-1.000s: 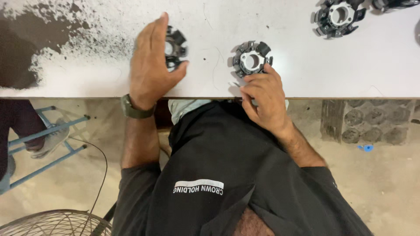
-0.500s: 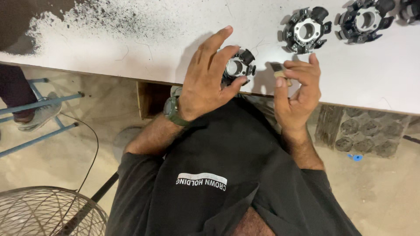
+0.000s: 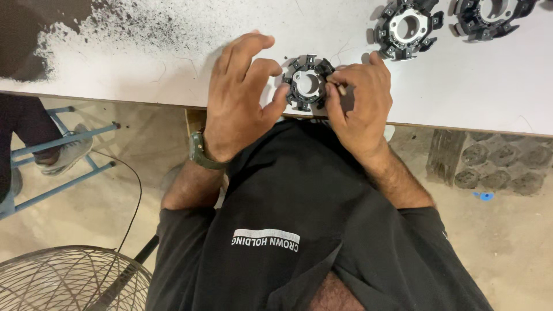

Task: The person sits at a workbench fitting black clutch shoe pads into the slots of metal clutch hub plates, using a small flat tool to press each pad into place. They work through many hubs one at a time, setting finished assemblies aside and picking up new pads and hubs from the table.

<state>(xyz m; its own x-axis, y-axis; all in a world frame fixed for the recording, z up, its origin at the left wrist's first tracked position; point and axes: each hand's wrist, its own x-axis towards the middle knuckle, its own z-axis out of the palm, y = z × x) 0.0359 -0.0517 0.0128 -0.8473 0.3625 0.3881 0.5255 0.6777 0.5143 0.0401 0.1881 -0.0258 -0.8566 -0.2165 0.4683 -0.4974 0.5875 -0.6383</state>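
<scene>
Left hand point(image 3: 239, 101) spread half open, thumb steadying black ring part point(image 3: 306, 84) at white table point(image 3: 144, 69) edge; right hand point(image 3: 360, 101) curled, pinching small piece point(image 3: 342, 89) against ring's side.

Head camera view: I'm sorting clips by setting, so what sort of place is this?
Probably a small workshop or assembly bench. Both hands, left hand and right hand, work a black slotted ring part on a white table dusted with dark powder; more such rings wait nearby, above a bare concrete floor.

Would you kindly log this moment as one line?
left hand: steadies black ring | right hand: pinches small piece at ring's edge | white table
</scene>
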